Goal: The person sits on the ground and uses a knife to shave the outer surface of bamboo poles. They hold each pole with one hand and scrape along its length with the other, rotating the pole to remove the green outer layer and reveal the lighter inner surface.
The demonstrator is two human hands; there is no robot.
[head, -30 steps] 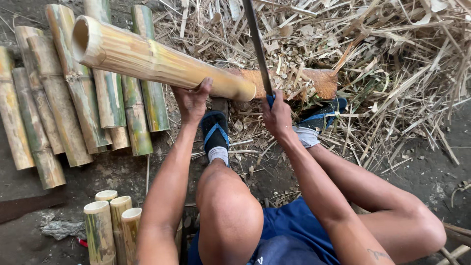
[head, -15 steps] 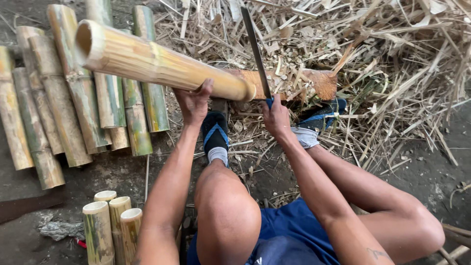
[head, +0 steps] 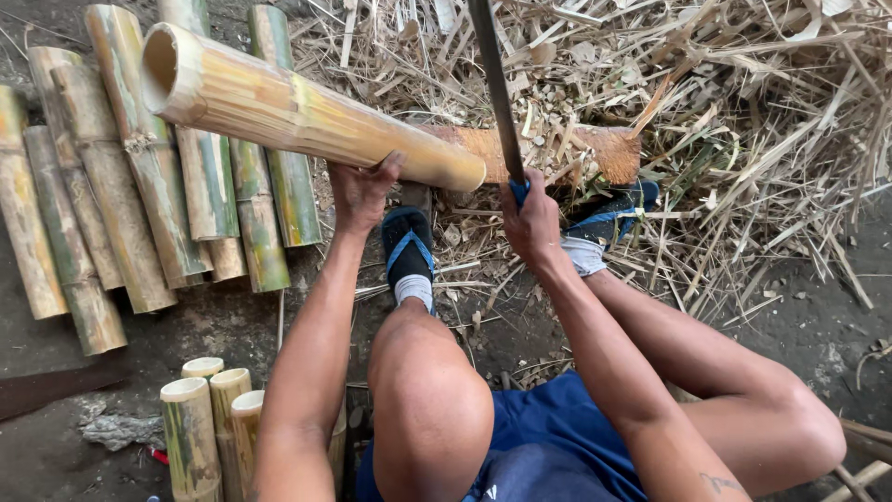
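Head view, looking down. At left, cut bamboo lengths (head: 139,186) lying side by side on the ground. Left hand (head: 360,191) with fingers gripping a thick bamboo pole (head: 297,112), held slanted, its far end resting on a wooden block (head: 557,149). Right hand (head: 531,218) with fingers closed around a machete (head: 494,84), blade raised. Dry shavings (head: 743,112) heaped at right.
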